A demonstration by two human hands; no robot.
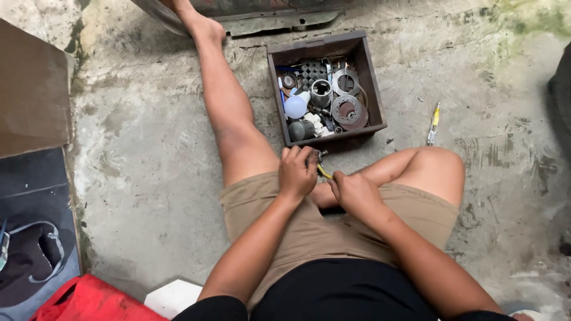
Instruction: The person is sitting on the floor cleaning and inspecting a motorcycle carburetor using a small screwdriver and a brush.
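Yellow-handled tool (325,172), centre of frame, between both hands above the lap. Long axis slants from upper left to lower right; dark metal tip points up-left toward the left hand.

Surface: rough, stained concrete floor (148,166), outdoors or in a workshop, cannot tell which. Dark box (373,89) of metal discs, rings and a pale bulb just above the hands. Yellow pen-like tool (434,123) lies right of the box.

Left hand (297,172): fingers curled tight around a small metal part (320,156). Right hand (355,191): fingers closed over the handle end.
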